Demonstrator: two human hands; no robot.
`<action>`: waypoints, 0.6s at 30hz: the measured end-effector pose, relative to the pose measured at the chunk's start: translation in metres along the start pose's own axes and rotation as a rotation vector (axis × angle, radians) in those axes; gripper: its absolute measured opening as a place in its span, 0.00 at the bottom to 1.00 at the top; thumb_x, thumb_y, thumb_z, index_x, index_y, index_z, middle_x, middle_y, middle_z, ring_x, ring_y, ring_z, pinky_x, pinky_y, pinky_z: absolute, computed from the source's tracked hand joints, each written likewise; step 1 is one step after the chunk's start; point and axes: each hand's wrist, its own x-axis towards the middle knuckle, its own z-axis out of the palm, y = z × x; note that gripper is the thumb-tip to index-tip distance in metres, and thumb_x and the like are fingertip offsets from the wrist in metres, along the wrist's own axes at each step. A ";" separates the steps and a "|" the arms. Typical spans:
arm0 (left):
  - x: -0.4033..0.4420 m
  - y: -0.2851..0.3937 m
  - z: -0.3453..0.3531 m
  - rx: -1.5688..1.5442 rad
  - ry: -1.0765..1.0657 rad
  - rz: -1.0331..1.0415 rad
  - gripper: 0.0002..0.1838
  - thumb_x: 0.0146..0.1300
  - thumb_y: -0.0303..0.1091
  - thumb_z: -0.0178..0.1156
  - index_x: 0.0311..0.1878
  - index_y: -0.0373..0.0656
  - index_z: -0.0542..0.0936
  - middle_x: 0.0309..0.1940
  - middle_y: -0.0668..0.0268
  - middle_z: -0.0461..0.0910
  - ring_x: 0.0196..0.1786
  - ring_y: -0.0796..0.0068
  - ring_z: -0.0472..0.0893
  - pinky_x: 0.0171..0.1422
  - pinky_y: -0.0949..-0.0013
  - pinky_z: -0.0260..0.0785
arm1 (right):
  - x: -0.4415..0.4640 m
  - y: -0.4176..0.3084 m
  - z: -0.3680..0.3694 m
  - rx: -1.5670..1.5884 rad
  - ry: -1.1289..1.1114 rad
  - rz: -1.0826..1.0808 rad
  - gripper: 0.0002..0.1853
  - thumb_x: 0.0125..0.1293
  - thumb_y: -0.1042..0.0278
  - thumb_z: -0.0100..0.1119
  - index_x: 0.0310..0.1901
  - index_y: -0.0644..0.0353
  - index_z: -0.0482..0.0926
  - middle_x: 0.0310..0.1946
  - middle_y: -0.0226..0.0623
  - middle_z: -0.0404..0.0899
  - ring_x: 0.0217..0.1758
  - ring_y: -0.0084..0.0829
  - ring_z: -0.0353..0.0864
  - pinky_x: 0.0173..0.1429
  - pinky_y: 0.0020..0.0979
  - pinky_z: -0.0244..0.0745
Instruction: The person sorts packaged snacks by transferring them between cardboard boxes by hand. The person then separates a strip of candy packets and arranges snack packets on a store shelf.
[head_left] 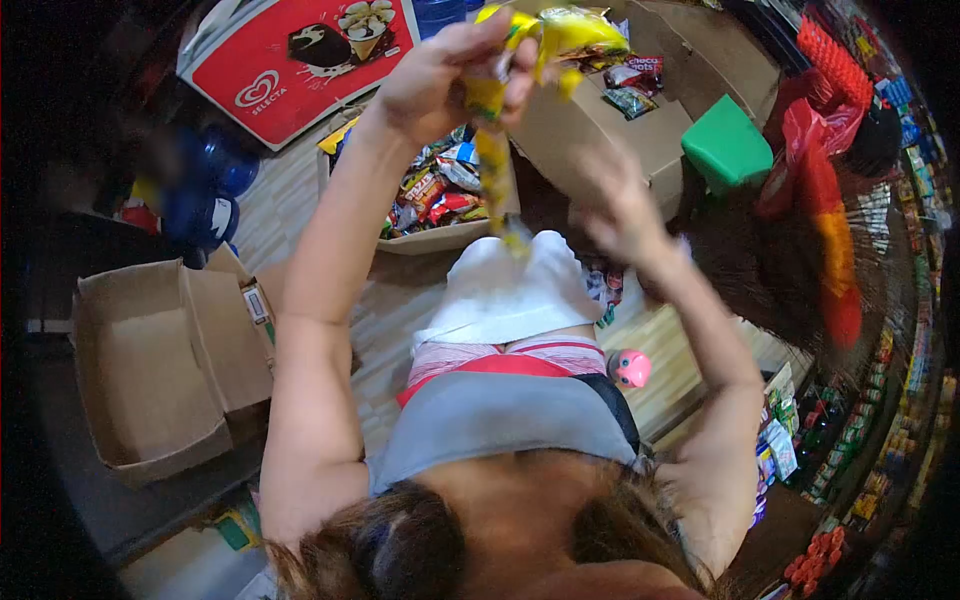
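Raised at the top centre, my left hand (455,80) is closed on a bunch of yellow packets (575,35). A thin yellow strip (493,165) hangs below it toward my lap. My right hand (618,205) is apart from the packets, to their lower right, and smeared by motion, so its fingers are unclear. Under my left forearm sits a carton full of small snack packets (440,185). Behind my right hand, an open cardboard box (640,150) has a few red and green packets (633,82) on it.
An empty cardboard box (150,370) lies at the left. A red sign (300,60) stands at the upper left, near blue containers (215,185). On the right are a green container (728,145), red plastic bags (815,150) and shelves of goods. A pink object (631,368) is beside my leg.
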 end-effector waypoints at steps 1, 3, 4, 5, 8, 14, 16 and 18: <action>-0.014 -0.004 0.004 0.016 0.037 -0.014 0.22 0.63 0.53 0.52 0.42 0.40 0.72 0.27 0.62 0.78 0.27 0.74 0.78 0.41 0.71 0.72 | -0.053 0.017 0.030 -0.015 -0.263 0.047 0.37 0.40 0.70 0.68 0.58 0.55 0.69 0.60 0.53 0.62 0.63 0.53 0.62 0.63 0.48 0.63; -0.039 -0.012 0.007 0.043 0.147 -0.016 0.23 0.67 0.52 0.45 0.43 0.39 0.73 0.24 0.61 0.77 0.23 0.74 0.76 0.38 0.72 0.71 | -0.130 -0.006 0.051 0.025 -0.594 0.210 0.35 0.44 0.60 0.70 0.57 0.56 0.69 0.58 0.52 0.64 0.61 0.51 0.64 0.61 0.46 0.64; -0.049 -0.017 0.008 0.061 0.197 -0.019 0.23 0.69 0.52 0.42 0.44 0.39 0.73 0.22 0.61 0.77 0.21 0.74 0.75 0.36 0.73 0.71 | -0.166 -0.008 0.065 0.166 -0.662 0.276 0.31 0.44 0.60 0.69 0.53 0.57 0.71 0.55 0.50 0.67 0.58 0.50 0.66 0.57 0.45 0.66; -0.058 -0.028 0.010 0.164 0.289 -0.009 0.23 0.66 0.50 0.48 0.48 0.37 0.74 0.24 0.60 0.78 0.19 0.76 0.75 0.31 0.76 0.70 | -0.192 -0.009 0.074 0.304 -0.723 0.342 0.27 0.45 0.60 0.69 0.49 0.59 0.73 0.52 0.48 0.69 0.56 0.48 0.68 0.54 0.44 0.68; -0.090 -0.064 0.009 0.230 0.471 -0.329 0.26 0.59 0.40 0.61 0.58 0.39 0.69 0.29 0.62 0.80 0.23 0.80 0.77 0.30 0.78 0.70 | -0.212 -0.024 0.069 0.275 -0.649 0.395 0.14 0.50 0.65 0.64 0.35 0.62 0.73 0.37 0.44 0.75 0.46 0.46 0.74 0.44 0.42 0.69; -0.161 -0.134 -0.003 0.260 0.639 -0.571 0.28 0.57 0.37 0.64 0.61 0.44 0.69 0.35 0.65 0.80 0.28 0.81 0.77 0.32 0.76 0.70 | -0.212 -0.046 0.014 0.378 -0.950 0.555 0.05 0.55 0.71 0.56 0.32 0.58 0.70 0.25 0.44 0.75 0.30 0.48 0.77 0.35 0.44 0.68; -0.178 -0.150 -0.006 0.237 0.672 -0.588 0.28 0.57 0.35 0.63 0.62 0.43 0.68 0.37 0.64 0.79 0.32 0.79 0.78 0.33 0.75 0.71 | -0.223 -0.042 0.006 0.355 -1.064 0.626 0.05 0.55 0.72 0.55 0.33 0.56 0.71 0.25 0.44 0.76 0.32 0.47 0.77 0.35 0.44 0.68; -0.187 -0.167 -0.009 0.452 0.607 -0.675 0.28 0.57 0.36 0.64 0.61 0.46 0.69 0.37 0.67 0.79 0.32 0.80 0.77 0.33 0.76 0.71 | -0.226 -0.039 0.008 0.292 -1.151 0.629 0.05 0.53 0.73 0.54 0.33 0.56 0.71 0.25 0.44 0.76 0.33 0.46 0.78 0.35 0.43 0.68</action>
